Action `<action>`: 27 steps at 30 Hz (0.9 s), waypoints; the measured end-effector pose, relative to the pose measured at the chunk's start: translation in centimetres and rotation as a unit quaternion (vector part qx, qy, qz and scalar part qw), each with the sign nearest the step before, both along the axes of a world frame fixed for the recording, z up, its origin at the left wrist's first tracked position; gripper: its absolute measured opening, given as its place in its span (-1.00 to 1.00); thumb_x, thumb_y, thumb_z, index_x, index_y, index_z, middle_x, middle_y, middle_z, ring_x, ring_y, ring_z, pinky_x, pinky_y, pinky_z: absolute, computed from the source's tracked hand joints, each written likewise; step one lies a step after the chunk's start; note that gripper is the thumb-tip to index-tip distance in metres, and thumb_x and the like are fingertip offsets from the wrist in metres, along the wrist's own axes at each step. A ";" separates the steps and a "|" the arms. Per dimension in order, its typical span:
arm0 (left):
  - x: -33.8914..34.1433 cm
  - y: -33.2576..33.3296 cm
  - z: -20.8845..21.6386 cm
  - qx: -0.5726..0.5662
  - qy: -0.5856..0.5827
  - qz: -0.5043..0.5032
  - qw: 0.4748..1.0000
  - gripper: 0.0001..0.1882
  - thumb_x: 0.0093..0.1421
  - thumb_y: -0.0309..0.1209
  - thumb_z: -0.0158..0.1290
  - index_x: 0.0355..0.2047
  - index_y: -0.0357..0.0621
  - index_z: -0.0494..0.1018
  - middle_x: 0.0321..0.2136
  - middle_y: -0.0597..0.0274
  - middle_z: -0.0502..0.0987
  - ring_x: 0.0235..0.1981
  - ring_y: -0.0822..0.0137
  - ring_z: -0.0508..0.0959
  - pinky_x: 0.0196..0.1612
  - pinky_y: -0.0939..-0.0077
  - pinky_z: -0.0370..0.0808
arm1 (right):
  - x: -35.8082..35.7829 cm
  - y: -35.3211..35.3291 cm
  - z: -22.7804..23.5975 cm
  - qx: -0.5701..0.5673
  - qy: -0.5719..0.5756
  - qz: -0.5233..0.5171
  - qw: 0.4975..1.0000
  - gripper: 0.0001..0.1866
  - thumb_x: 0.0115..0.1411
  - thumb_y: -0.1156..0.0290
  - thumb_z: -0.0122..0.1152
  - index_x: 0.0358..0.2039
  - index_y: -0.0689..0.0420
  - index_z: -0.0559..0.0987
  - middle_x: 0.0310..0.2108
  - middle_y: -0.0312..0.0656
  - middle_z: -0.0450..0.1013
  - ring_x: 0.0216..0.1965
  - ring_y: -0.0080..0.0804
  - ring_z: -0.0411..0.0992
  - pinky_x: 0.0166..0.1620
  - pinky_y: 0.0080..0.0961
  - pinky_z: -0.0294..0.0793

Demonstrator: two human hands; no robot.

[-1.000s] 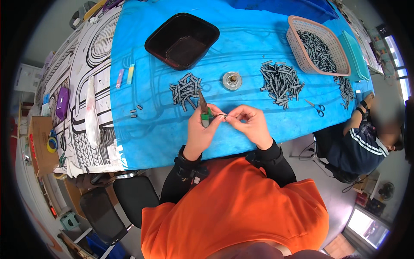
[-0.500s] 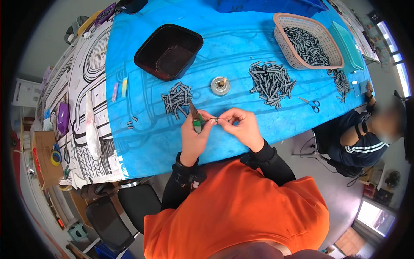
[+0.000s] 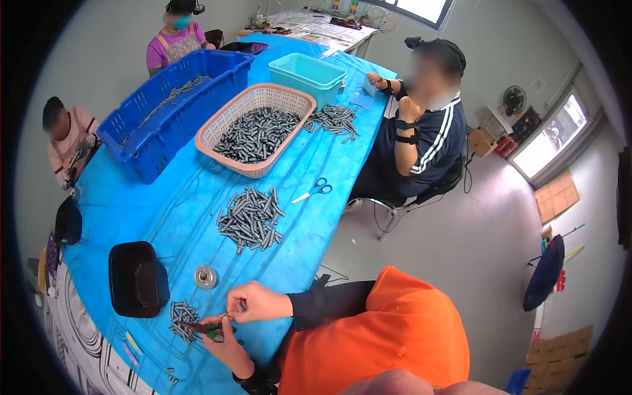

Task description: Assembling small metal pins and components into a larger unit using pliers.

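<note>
My left hand [image 3: 228, 350] is closed round a tool with green handles and a dark blade [image 3: 191, 326]; it looks like scissors or snips, but the kind is not certain. My right hand [image 3: 257, 302] pinches at the left thumb and fingertips, closed on a tiny dark piece too small to make out. Just beside the tool's blade lies a small pile of short grey-black tube pieces [image 3: 182, 315]. Beyond the hands stands a small round glass-and-metal burner [image 3: 205, 277]. A black plastic tub [image 3: 137, 280] is to its left.
A larger heap of tubes [image 3: 249, 220], blue-handled scissors [image 3: 320, 187], a pink basket [image 3: 306, 105] of tubes, a blue crate [image 3: 148, 158] and a turquoise bin [image 3: 303, 71] stand farther along the table [image 3: 178, 217]. One co-worker [image 3: 421, 131] sits at right; two people are at the far left.
The view has swung to the right, bringing in the co-workers and the whole blue crate. My hands stay together near the small pile, the left one still holding the green-handled tool.
</note>
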State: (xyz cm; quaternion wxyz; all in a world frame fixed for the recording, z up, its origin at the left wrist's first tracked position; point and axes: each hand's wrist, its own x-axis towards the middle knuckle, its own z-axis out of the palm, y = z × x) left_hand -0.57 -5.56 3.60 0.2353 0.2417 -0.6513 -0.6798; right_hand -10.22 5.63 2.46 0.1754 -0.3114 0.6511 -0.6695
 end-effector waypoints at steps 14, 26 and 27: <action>-0.1 -0.3 -0.1 0.005 0.022 0.011 1.000 -0.81 0.20 -0.63 0.01 -0.17 -0.28 0.31 -0.33 0.24 0.40 -0.31 0.45 0.40 -0.24 0.56 0.34 | 0.0 -0.5 0.6 0.002 -0.001 0.003 1.000 -0.92 0.00 0.49 0.26 -0.50 0.18 0.53 -0.56 -0.30 0.47 -0.53 -0.58 0.39 -0.47 -0.61 0.36; -0.3 -1.6 0.1 0.212 0.141 -0.015 0.967 -0.75 0.21 -0.51 -0.07 -0.08 -0.21 0.28 -0.23 0.22 0.36 -0.19 0.37 0.37 -0.02 0.36 0.30 | -4.3 0.3 2.3 -0.032 0.017 -0.109 0.993 -0.90 -0.03 0.48 0.31 -0.48 0.13 0.55 -0.59 -0.41 0.43 -0.58 -0.73 0.30 -0.52 -0.71 0.26; -0.4 -1.6 0.4 0.256 0.168 -0.008 0.952 -0.73 0.19 -0.46 -0.07 -0.09 -0.19 0.27 -0.23 0.23 0.33 -0.18 0.35 0.34 -0.02 0.30 0.26 | -4.9 0.3 2.5 -0.053 0.005 -0.132 0.990 -0.91 -0.01 0.48 0.31 -0.47 0.13 0.55 -0.60 -0.44 0.41 -0.58 -0.78 0.26 -0.51 -0.74 0.23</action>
